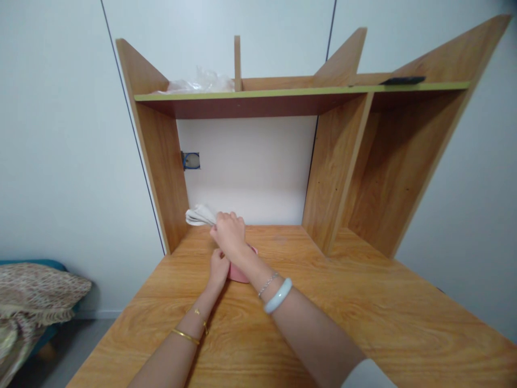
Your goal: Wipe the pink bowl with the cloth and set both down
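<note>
My right hand (pixel 229 233) is closed around one end of a folded white cloth (pixel 201 215). The cloth's loose end points left, above the back of the desk. Below it, my left hand (pixel 219 265) has its fingers bent at the left side of a pink object (pixel 238 274) resting on the desktop. My right wrist and forearm cross over the pink object and hide much of it, so its kind cannot be made out.
The wooden desk (pixel 323 323) carries a shelf unit (pixel 250 96) at its back. A crumpled clear plastic bag (pixel 200 83) and a flat black item (pixel 404 80) lie on the upper shelf. An uncovered wall box (pixel 191 160) shows wires. A patterned fringed cloth (pixel 36 293) lies at the far left.
</note>
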`<move>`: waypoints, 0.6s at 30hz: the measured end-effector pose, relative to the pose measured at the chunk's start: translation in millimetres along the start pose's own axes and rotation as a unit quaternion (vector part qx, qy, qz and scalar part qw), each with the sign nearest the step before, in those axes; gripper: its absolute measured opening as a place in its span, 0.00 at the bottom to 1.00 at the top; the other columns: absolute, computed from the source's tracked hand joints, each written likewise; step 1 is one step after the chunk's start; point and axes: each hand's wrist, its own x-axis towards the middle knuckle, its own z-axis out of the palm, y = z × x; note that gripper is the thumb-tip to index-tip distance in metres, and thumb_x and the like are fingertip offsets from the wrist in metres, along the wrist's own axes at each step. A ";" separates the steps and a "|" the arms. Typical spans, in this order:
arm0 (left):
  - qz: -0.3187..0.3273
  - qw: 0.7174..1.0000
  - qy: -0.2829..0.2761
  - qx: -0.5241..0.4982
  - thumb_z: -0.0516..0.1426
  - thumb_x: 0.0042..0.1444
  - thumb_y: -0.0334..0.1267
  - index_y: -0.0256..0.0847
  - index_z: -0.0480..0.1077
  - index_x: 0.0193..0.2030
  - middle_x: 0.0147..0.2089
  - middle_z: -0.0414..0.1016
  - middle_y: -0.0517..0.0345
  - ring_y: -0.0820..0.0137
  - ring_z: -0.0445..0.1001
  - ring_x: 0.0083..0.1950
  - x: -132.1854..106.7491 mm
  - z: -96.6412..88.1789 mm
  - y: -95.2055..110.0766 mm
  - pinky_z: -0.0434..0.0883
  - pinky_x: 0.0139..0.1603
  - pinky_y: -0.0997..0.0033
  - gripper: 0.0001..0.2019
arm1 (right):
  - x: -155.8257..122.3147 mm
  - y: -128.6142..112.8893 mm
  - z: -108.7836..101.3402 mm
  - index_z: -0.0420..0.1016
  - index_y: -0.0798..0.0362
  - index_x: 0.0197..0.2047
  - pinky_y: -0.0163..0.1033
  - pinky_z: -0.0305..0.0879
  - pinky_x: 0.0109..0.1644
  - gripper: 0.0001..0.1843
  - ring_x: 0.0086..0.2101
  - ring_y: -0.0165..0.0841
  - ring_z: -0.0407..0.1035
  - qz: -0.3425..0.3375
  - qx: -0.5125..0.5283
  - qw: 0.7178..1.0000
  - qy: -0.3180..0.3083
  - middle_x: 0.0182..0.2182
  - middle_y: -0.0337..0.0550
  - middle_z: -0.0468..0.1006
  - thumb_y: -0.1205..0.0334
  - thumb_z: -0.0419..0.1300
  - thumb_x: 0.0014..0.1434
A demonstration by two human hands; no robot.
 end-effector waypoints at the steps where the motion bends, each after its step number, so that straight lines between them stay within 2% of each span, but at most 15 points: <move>1: -0.002 1.000 -0.001 0.006 0.53 0.56 0.39 0.35 0.65 0.47 0.47 0.67 0.51 0.65 0.69 0.45 -0.8 0.1 0.6 0.68 0.43 0.61 0.14 | 1.2 12.9 -11.4 0.64 0.60 0.46 0.46 0.56 0.48 0.14 0.46 0.40 0.60 0.015 -0.024 0.999 0.017 0.44 0.52 0.70 0.63 0.47 0.59; 5: -0.007 1.000 0.006 0.009 0.55 0.47 0.34 0.32 0.72 0.34 0.37 0.75 0.49 0.61 0.70 0.44 -3.0 -0.3 3.3 0.66 0.45 0.65 0.09 | -11.7 74.4 -39.5 0.66 0.61 0.43 0.46 0.52 0.45 0.13 0.44 0.43 0.60 0.081 -0.110 0.990 0.042 0.42 0.58 0.71 0.64 0.47 0.57; 7: -0.009 1.000 0.016 0.005 0.55 0.45 0.33 0.32 0.73 0.32 0.36 0.76 0.49 0.61 0.71 0.44 -2.9 -0.4 4.3 0.65 0.45 0.65 0.09 | -27.4 103.0 -41.5 0.67 0.61 0.42 0.46 0.50 0.43 0.13 0.44 0.44 0.60 0.105 -0.145 0.983 0.032 0.41 0.60 0.72 0.66 0.48 0.56; 10: -0.011 0.999 0.030 -0.003 0.55 0.43 0.33 0.34 0.74 0.30 0.35 0.76 0.49 0.62 0.72 0.43 -2.3 0.1 5.2 0.65 0.46 0.65 0.09 | -56.1 134.6 -32.9 0.70 0.59 0.40 0.48 0.49 0.43 0.12 0.43 0.46 0.61 0.125 -0.185 0.975 -0.003 0.39 0.59 0.73 0.69 0.49 0.55; 14: -0.016 0.999 0.039 -0.011 0.55 0.41 0.33 0.34 0.74 0.28 0.33 0.77 0.50 0.62 0.73 0.42 -2.3 0.5 6.8 0.65 0.46 0.65 0.08 | -87.1 154.7 -14.0 0.73 0.57 0.36 0.49 0.48 0.42 0.12 0.42 0.46 0.62 0.130 -0.210 0.967 -0.062 0.37 0.57 0.74 0.71 0.49 0.53; 18: -0.020 0.999 0.034 -0.014 0.55 0.42 0.33 0.35 0.74 0.28 0.33 0.77 0.50 0.62 0.73 0.42 -3.0 0.0 8.9 0.66 0.45 0.65 0.07 | -98.1 157.9 -2.1 0.72 0.55 0.37 0.48 0.49 0.43 0.11 0.43 0.46 0.61 0.130 -0.208 0.964 -0.105 0.39 0.56 0.74 0.68 0.55 0.49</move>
